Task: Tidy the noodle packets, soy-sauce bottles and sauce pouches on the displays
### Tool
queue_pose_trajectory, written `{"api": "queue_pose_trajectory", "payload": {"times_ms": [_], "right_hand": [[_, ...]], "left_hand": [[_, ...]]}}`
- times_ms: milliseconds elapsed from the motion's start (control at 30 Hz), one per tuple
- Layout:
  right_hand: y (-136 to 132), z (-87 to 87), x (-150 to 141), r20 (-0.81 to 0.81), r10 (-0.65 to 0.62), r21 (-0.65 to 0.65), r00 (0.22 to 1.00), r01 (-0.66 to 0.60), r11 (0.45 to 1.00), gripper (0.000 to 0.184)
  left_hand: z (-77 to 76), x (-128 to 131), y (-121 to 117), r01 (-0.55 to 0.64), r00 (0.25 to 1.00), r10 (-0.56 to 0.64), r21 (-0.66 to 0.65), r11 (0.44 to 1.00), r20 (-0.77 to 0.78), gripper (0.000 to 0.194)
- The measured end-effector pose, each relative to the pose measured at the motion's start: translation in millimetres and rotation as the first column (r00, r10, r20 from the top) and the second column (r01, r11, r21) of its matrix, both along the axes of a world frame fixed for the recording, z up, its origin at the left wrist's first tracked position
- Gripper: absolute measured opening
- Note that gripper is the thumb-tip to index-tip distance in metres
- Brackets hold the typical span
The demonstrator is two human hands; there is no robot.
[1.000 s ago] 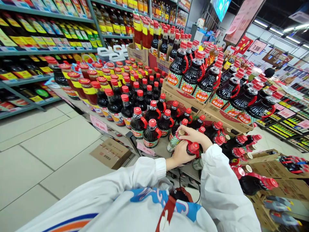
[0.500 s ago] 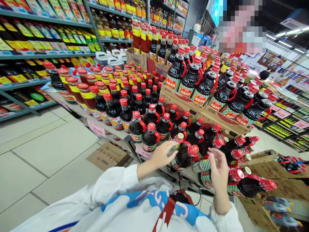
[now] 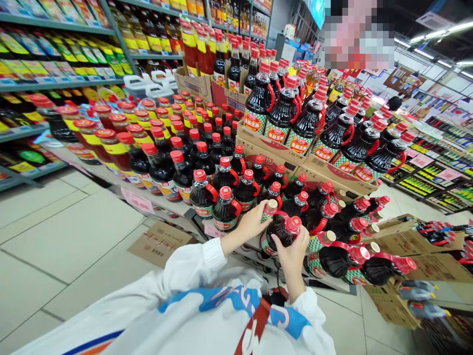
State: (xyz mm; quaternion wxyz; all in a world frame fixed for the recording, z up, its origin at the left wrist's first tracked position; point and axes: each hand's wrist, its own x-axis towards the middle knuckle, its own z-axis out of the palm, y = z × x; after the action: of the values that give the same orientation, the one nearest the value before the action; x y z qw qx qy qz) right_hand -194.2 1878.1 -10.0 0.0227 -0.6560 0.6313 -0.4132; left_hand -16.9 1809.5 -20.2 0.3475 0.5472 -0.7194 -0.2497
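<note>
A dark soy sauce bottle (image 3: 279,231) with a red cap and red handle stands at the table's front edge, leaning to the right. My right hand (image 3: 294,254) wraps its shoulder just below the cap, thumb on the near side. Against its left side is a small bottle (image 3: 271,207) with a tan cap. My left hand (image 3: 253,223) closes on this small bottle, its fingertips partly hidden behind it. Directly left of my hands, another red-handled soy sauce bottle (image 3: 225,209) stands upright.
Cartons (image 3: 273,143) topped with larger soy sauce bottles rise behind. Several tilted bottles (image 3: 334,261) lie along the table to the right. Red-lidded jars (image 3: 114,145) fill the left end. A flattened cardboard box (image 3: 158,244) rests on the floor below.
My right hand has moved left from beside the bottles on the right and closed on the soy sauce bottle. My left hand stays at the small bottle. The view has shifted slightly.
</note>
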Motion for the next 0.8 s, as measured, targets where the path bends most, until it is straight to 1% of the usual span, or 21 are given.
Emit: {"api": "queue_pose_trajectory", "payload": {"times_ms": [100, 167, 233, 333, 433, 500, 533, 600, 700, 767, 800], "right_hand": [[1.9, 2.9, 2.6, 0.031, -0.038, 0.007, 0.999, 0.037, 0.999, 0.074], [0.7, 5.7, 1.6, 0.044, -0.056, 0.011, 0.997, 0.055, 0.998, 0.073], [-4.1, 8.9, -3.0, 0.063, -0.046, 0.036, 0.997, 0.043, 0.998, 0.070], [-17.0, 13.7, -17.4, 0.087, 0.022, 0.086, 0.996, -0.029, 0.996, 0.068], [-28.6, 15.9, -35.2, 0.093, 0.138, 0.119, 0.986, -0.148, 0.982, 0.069], [-29.7, 15.1, -42.7, 0.092, 0.183, 0.140, 0.979, -0.195, 0.971, 0.069], [-27.7, 14.2, -44.0, 0.086, 0.182, 0.143, 0.980, -0.193, 0.971, 0.069], [-19.6, 12.0, -41.5, 0.066, 0.134, 0.118, 0.989, -0.141, 0.983, 0.069], [-6.9, 9.2, -31.8, 0.041, 0.001, 0.039, 0.999, -0.003, 0.999, 0.072], [-4.2, 8.0, -28.6, 0.047, -0.073, 0.003, 0.996, 0.073, 0.997, 0.075], [-5.1, 7.5, -29.3, 0.053, -0.089, -0.003, 0.995, 0.089, 0.996, 0.076]], "left_hand": [[-3.8, -1.6, 0.8, 0.005, 0.998, -0.004, -0.009, 1.000, 0.070, 0.055], [-6.6, -3.0, 2.9, -0.011, 0.993, 0.015, -0.031, 0.999, 0.118, 0.055], [-10.1, -4.9, 5.8, -0.040, 0.988, 0.047, -0.055, 0.998, 0.148, 0.056], [-15.5, -7.4, 9.5, -0.065, 0.984, 0.079, -0.092, 0.994, 0.161, 0.058], [-19.2, -8.0, 11.9, -0.063, 0.984, 0.080, -0.109, 0.992, 0.162, 0.057], [-20.8, -7.3, 13.3, -0.044, 0.987, 0.062, -0.122, 0.992, 0.147, 0.056], [-21.3, -6.9, 13.9, -0.035, 0.989, 0.053, -0.131, 0.991, 0.135, 0.056], [-22.1, -6.7, 14.5, -0.017, 0.993, 0.035, -0.149, 0.989, 0.116, 0.056], [-22.2, -10.4, 12.7, 0.014, 0.991, 0.007, -0.160, 0.987, 0.134, 0.057], [-21.5, -15.8, 9.9, 0.025, 0.988, -0.002, -0.150, 0.988, 0.156, 0.058], [-21.1, -18.8, 8.4, 0.025, 0.987, -0.002, -0.142, 0.990, 0.162, 0.058]]}}
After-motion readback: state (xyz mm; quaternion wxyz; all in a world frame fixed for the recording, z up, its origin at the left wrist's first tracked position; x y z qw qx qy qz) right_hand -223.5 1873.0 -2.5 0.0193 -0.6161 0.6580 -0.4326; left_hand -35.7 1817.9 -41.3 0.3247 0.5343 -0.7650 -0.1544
